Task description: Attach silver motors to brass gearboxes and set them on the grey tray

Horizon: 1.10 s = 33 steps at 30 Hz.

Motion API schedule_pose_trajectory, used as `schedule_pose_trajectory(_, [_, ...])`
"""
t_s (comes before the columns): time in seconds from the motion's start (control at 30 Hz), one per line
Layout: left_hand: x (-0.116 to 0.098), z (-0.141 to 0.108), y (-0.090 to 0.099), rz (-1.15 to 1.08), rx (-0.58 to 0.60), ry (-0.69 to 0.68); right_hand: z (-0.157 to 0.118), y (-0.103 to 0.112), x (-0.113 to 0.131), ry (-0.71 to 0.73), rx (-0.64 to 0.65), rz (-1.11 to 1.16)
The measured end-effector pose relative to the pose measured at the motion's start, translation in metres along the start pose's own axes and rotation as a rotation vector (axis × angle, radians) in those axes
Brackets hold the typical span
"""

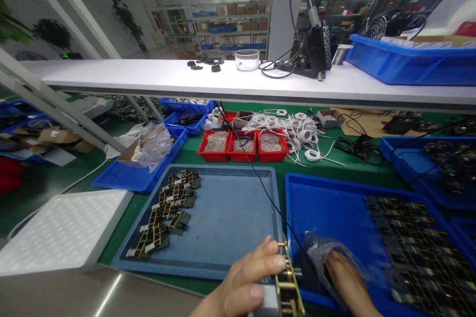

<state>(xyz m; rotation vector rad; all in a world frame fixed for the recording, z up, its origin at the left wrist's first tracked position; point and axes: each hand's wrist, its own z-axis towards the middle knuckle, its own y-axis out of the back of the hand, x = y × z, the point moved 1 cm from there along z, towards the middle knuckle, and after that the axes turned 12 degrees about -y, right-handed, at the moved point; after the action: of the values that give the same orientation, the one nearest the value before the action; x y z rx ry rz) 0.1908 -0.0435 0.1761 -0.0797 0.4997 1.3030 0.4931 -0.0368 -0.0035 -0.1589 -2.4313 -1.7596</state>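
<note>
My left hand (243,280) grips a brass-framed assembly (290,285) with a grey block and metal pins, held on edge at the bottom of the view. To its right, my right hand (344,275) reaches into a clear plastic bag (316,247), which hides its fingertips. The bag lies in a blue tray (323,198); dark assemblies with brass parts (412,242) fill that tray's right side in rows. Several similar brass-framed assemblies (167,208) lie along the left side of a grey-blue tray (230,213). A black cable (266,183) hangs down between both trays.
Three red bins (212,157) of small metal parts stand behind the trays, beside coiled white wires (303,129). A white shelf (148,74) crosses above, bearing a glass dish (247,61) and a black tool stand (316,49). White foam (63,228) lies at left.
</note>
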Motion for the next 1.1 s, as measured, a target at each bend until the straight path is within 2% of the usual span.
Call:
schedule_pose_trajectory(0.03, [0.0,-0.001,0.001,-0.004,-0.005,-0.002,-0.001,-0.001,0.0,-0.003,-0.014,0.008])
schedule_pose_trajectory(0.1, [-0.002,-0.002,-0.003,-0.009,-0.088,0.046,-0.002,-0.002,0.0,-0.012,-0.031,0.026])
schedule_pose_trajectory(0.2, [-0.006,0.0,-0.016,-0.097,-0.308,0.175,-0.003,-0.003,0.0,-0.016,-0.038,0.074])
schedule_pose_trajectory(0.3, [-0.006,0.006,-0.026,-0.449,-0.465,0.448,-0.004,0.0,0.0,-0.006,-0.054,0.17])
schedule_pose_trajectory(0.4, [-0.005,0.012,-0.028,-0.79,-0.662,0.798,-0.008,0.01,-0.003,-0.034,-0.09,0.286])
schedule_pose_trajectory(0.47, [-0.004,0.016,-0.027,-0.869,-0.8,0.969,-0.013,0.022,-0.006,-0.076,-0.11,0.357])
schedule_pose_trajectory(0.53, [-0.004,0.017,-0.027,-0.885,-0.873,1.081,-0.022,0.04,-0.006,-0.124,-0.124,0.408])
schedule_pose_trajectory(0.63, [-0.003,0.015,-0.031,-0.878,-0.854,1.135,-0.039,0.084,0.011,-0.142,-0.151,0.498])
schedule_pose_trajectory(0.73, [-0.001,0.013,-0.036,-0.741,-0.732,1.184,-0.054,0.132,0.052,0.02,-0.198,0.728])
schedule_pose_trajectory(0.8, [0.0,0.014,-0.037,-0.604,-0.637,1.18,-0.059,0.155,0.084,0.161,-0.178,0.815])
schedule_pose_trajectory(0.87, [0.001,0.018,-0.037,-0.484,-0.542,1.166,-0.061,0.167,0.112,0.276,-0.164,0.859])
schedule_pose_trajectory(0.93, [0.001,0.022,-0.036,-0.405,-0.456,1.169,-0.06,0.171,0.131,0.335,-0.208,0.872])
schedule_pose_trajectory(1.0, [0.002,0.024,-0.035,-0.353,-0.399,1.175,-0.06,0.172,0.141,0.359,-0.28,0.869])
schedule_pose_trajectory(1.1, [0.002,0.02,-0.034,-0.234,-0.385,1.178,-0.06,0.173,0.147,0.391,-0.321,0.825])
